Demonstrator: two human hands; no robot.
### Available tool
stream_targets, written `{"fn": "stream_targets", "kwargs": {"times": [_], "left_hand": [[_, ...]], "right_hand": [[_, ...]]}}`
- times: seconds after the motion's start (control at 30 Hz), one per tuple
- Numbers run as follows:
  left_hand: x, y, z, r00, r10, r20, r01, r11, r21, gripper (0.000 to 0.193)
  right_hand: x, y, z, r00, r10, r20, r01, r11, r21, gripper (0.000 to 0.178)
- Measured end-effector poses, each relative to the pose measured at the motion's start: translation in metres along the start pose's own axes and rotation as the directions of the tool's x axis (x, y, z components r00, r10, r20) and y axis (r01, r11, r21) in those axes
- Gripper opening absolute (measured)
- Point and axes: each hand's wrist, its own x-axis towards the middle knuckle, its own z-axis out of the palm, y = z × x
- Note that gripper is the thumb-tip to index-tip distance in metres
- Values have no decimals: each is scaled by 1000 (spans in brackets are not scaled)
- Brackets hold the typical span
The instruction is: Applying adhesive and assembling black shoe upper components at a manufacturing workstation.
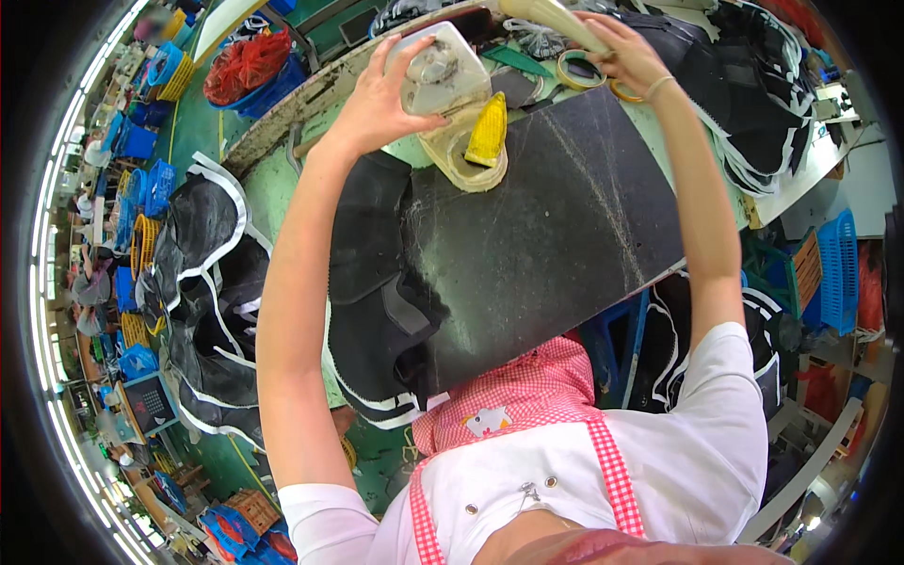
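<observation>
Clasped across a translucent plastic container (466,87), the left hand (369,111) may tip it through uneven pressure, while the right hand (637,64) pinches a cream tapered object (546,16).

2 arms reach forward. Left arm (303,282) runs nearly straight; left hand (388,96) curves, fingers spread, thumb wide apart. Right arm (704,198) angles inward; right hand (623,58) grips, fingers curled. Hands stand well apart.

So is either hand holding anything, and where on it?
Right hand: pale elongated object, near its right end. Left hand: spread across translucent container, left side; can't tell if gripping.
</observation>
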Motion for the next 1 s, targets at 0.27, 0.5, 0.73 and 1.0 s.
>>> {"fn": "stream_targets", "kwargs": {"times": [0.27, 0.5, 0.73, 1.0], "left_hand": [[4, 5, -8, 999, -21, 46, 20, 1000, 22, 111], [6, 5, -7, 1000, -11, 26, 11, 1000, 2, 113], [8, 0, -7, 996, 85, -25, -85, 996, -13, 109], [7, -9, 3, 987, 123, -104, -121, 992, 32, 108]], "right_hand": [[-52, -73, -27, 977, -182, -109, 168, 978, -124, 27], [-50, -124, 61, 817, -558, -143, 418, 746, -518, 17], [-63, -84, 160, 707, -673, 216, 631, 462, -623, 15], [-56, -27, 219, 914, -403, 39, 386, 896, 219, 18]]}}
